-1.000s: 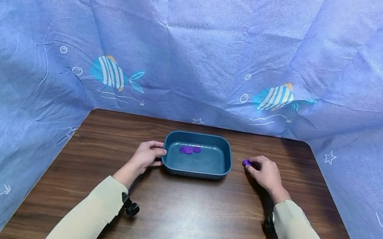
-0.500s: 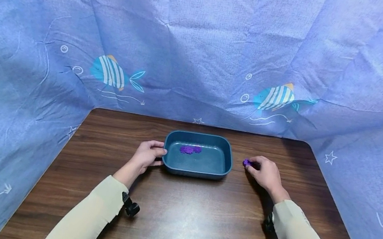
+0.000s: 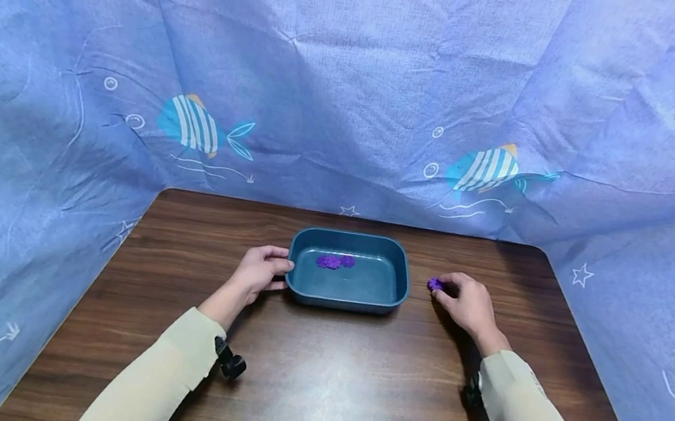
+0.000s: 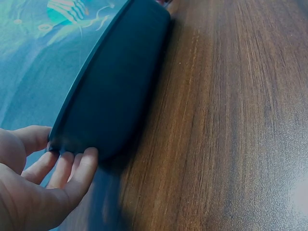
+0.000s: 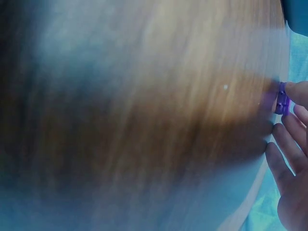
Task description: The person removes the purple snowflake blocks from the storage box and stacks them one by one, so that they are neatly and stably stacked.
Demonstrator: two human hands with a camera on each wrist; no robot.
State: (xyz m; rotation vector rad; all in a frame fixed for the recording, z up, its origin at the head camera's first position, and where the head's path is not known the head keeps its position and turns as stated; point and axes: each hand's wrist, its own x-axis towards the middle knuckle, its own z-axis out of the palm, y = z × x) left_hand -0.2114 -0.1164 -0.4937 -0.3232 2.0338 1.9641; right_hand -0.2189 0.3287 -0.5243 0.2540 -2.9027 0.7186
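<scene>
A dark teal rectangular tray (image 3: 365, 289) sits near the far edge of the table. My left hand (image 3: 255, 271) grips its left end. In the left wrist view the thumb is at the rim and the fingertips (image 4: 89, 155) press on the outer wall. Several small purple flower-shaped pieces (image 3: 332, 262) lie inside the tray, toward its back left. Right of the tray, my right hand (image 3: 466, 304) pinches a similar purple piece (image 3: 433, 283) at the tabletop. The right wrist view shows this piece (image 5: 283, 98) edge-on between thumb and finger.
Both arms reach over a dark wood-grain table (image 3: 313, 374) with glare near its middle. A blue fish-print cloth (image 3: 354, 97) hangs behind the table and along both sides. Black straps with small cameras (image 3: 231, 362) are on the wrists.
The purple piece in my right hand has turned slightly, with its flat face a little more toward the head camera. The left hand and tray stay in place.
</scene>
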